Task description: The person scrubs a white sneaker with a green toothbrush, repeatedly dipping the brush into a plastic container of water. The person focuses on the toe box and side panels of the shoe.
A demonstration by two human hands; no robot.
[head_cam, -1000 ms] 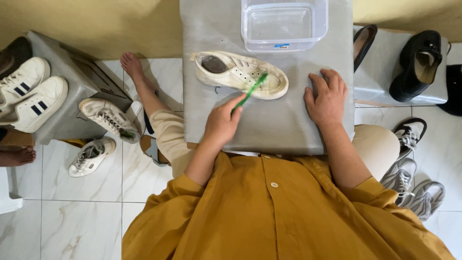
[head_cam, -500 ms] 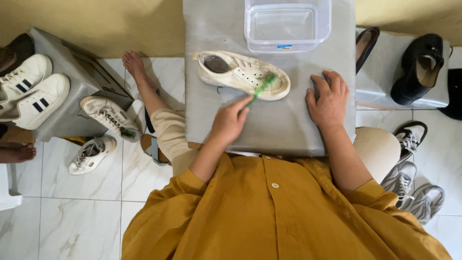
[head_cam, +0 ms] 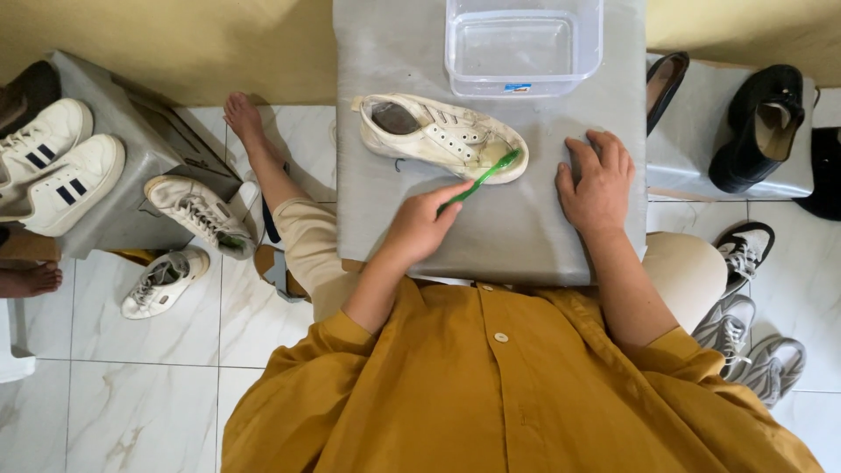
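Observation:
A dirty white sneaker (head_cam: pixel 438 136) lies on its side on the grey table (head_cam: pixel 508 228), toe to the right. My left hand (head_cam: pixel 420 228) grips a green toothbrush (head_cam: pixel 482 178), and the brush head touches the sneaker's toe. My right hand (head_cam: pixel 600 180) rests flat on the table, to the right of the sneaker, fingers spread and holding nothing.
A clear plastic tub (head_cam: pixel 523 45) stands at the table's far edge. White sneakers (head_cam: pixel 53 166) lie on a grey box at left, two more (head_cam: pixel 188 210) on the tiled floor. Black shoes (head_cam: pixel 762 127) sit on a box at right, grey sneakers (head_cam: pixel 753 337) below. Another person's foot (head_cam: pixel 26 280) shows far left.
My left hand has shifted the toothbrush rightward along the sneaker, to the toe. My right hand stays flat on the table.

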